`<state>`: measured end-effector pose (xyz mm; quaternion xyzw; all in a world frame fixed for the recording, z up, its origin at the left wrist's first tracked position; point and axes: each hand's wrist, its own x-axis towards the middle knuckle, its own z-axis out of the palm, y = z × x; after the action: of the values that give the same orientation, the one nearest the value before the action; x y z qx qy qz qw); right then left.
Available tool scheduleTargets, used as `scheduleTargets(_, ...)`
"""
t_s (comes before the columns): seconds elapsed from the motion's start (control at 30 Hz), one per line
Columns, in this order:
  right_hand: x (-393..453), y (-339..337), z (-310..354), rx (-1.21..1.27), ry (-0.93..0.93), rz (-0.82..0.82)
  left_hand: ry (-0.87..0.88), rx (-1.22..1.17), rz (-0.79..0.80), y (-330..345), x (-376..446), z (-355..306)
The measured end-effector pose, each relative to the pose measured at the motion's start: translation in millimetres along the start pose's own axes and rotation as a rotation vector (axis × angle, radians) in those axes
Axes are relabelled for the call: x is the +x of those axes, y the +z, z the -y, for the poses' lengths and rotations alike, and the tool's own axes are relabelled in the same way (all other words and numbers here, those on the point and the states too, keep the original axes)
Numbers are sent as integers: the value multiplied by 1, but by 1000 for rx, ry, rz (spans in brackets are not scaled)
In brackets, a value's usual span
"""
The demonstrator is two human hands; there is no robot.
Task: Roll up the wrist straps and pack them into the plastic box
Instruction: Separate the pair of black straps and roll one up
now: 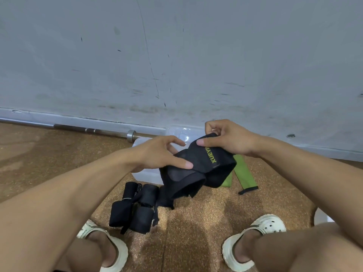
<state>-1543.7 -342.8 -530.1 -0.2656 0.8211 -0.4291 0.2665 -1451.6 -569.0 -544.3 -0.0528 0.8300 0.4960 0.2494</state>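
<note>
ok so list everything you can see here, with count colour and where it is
wrist strap: 1, black with green lettering, held above the floor in both hands
rolled straps: a heap, black, on the floor between the feet; count unclear
green strap: 1, on the floor behind the held one
plastic box: 1, clear, by the wall, mostly hidden
barbell: 1, steel, along the wall
floor: brown, speckled
wall: grey, scuffed
clogs: 2, white, on the feet
left hand: pinches the strap
right hand: pinches the strap
</note>
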Motion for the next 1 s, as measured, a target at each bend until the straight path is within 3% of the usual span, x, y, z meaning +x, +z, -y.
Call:
scheduleTargets(0.1,0,-9,-10,-35,31,-80,-148,111,150,-11,2,10)
scheduleTargets(0.33,2,-34,-57,-151,209,-229,-304,185,168,-39,-3,27)
scheduleTargets(0.5,-4,-47,-84,-115,321,-312,-264,152,53,-42,0,30)
scheduleTargets(0.6,-9,-53,-95,-152,383,-334,-205,111,-138,-43,4,29)
scheduleTargets(0.77,-10,-52,-101,-242,424,-217,-90,-42,-455,-45,12,27)
scheduleTargets(1.0,-9,-37,-68,-342,160,11,-155,88,-466,-37,20,39)
